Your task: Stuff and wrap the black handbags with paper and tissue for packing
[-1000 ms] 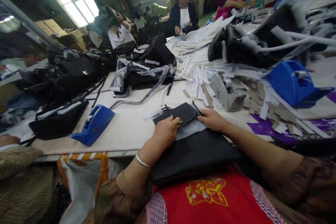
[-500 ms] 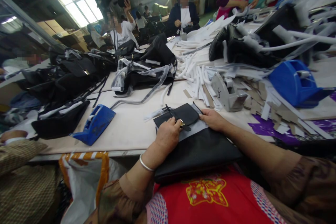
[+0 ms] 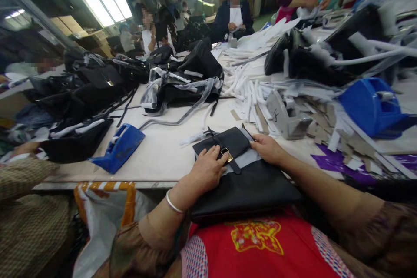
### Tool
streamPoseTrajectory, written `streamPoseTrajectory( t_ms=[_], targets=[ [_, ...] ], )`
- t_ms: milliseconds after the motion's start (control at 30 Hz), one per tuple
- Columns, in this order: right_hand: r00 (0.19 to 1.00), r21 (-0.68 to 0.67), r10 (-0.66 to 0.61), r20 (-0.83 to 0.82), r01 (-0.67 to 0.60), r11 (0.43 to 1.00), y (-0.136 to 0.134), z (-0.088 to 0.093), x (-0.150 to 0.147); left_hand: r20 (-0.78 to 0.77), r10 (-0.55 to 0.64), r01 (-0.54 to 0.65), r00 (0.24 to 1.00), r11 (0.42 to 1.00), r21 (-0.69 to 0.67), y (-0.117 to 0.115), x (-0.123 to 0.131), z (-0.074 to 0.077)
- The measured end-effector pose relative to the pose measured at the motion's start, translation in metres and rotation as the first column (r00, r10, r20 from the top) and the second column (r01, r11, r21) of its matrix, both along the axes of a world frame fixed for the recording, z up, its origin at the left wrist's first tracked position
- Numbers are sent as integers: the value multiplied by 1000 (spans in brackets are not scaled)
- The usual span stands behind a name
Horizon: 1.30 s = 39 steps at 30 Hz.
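Observation:
A black bag [image 3: 250,191] with a flap [image 3: 232,141] lies tilted across the table edge and my lap. Its strap carries a gold buckle [image 3: 227,153], and a strip of pale sheet shows beneath the flap. My left hand [image 3: 208,168] rests on the bag with its fingers stretched out, the fingertips beside the buckle. At the bag's upper right edge, my right hand [image 3: 269,147] pinches the side between thumb and fingers; some of those fingers are hidden underneath. A short thin strap end stands up near each top corner.
A blue tape dispenser [image 3: 119,147] stands left on the table, a grey one [image 3: 286,117] and another blue one [image 3: 374,108] to the right. Black bags [image 3: 185,91], white tubes [image 3: 241,91] and cardboard strips [image 3: 352,143] are piled around. A co-worker's sleeve [image 3: 29,178] is at left.
My left hand's fingers have straightened from a curl around the buckle strap, leaving the buckle uncovered. My right hand keeps its hold. The co-worker's hand at left has moved onto a black bag.

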State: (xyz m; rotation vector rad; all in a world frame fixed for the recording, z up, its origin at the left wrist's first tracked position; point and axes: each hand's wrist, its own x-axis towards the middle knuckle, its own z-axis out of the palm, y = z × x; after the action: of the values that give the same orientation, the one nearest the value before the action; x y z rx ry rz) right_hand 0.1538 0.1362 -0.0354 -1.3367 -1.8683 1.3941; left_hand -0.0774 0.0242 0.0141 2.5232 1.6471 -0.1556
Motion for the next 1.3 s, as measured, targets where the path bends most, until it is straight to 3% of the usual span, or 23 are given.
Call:
streamPoseTrajectory(
  t_ms=[67,133,167,233,300,333,367,433,667,800,900,1033,1100,1300],
  targets=[
    [989,163,7,147,-31,986,-1,4,3,4,16,-16,1000,1000,9,-2,-1,-1],
    [954,403,-26,298,-101,909,-3,14,7,17,24,-25,1000,999,20,-3,-1,-1],
    [932,529,-29,361,-179,830,-5,21,8,26,23,-24,999,999,28,-4,-1,-1],
    [877,684,51,478,-407,605,-8,36,6,48,14,-16,999,999,51,-4,-2,-2],
    [771,676,215,600,-632,380,-12,49,-2,67,8,-13,998,997,77,-5,-3,-3],
    [705,639,291,647,-709,298,-14,53,-8,73,8,-15,997,996,86,-5,-4,-4],
    [646,600,349,679,-762,244,-14,55,-15,78,13,-20,997,996,90,-6,-4,-5],
    [571,542,410,711,-817,198,-14,54,-28,90,26,-34,996,995,97,-7,-6,-8],
    [515,500,439,736,-851,161,-8,50,-45,198,24,-56,980,986,159,-11,-14,-17],
    [520,485,417,745,-852,196,-13,50,-48,280,54,-102,959,982,159,-12,-16,-23],
    [572,494,417,706,-820,288,-13,46,-50,350,105,-164,931,976,144,-13,-18,-25],
    [634,421,407,658,-757,499,-6,47,-53,374,126,-185,919,975,124,-10,-22,-24],
    [632,347,413,655,-738,579,-2,51,-57,364,113,-171,924,976,131,-8,-26,-23],
    [612,215,463,642,-723,657,4,59,-65,379,133,-223,916,953,204,-5,-33,-28]
  ],
)
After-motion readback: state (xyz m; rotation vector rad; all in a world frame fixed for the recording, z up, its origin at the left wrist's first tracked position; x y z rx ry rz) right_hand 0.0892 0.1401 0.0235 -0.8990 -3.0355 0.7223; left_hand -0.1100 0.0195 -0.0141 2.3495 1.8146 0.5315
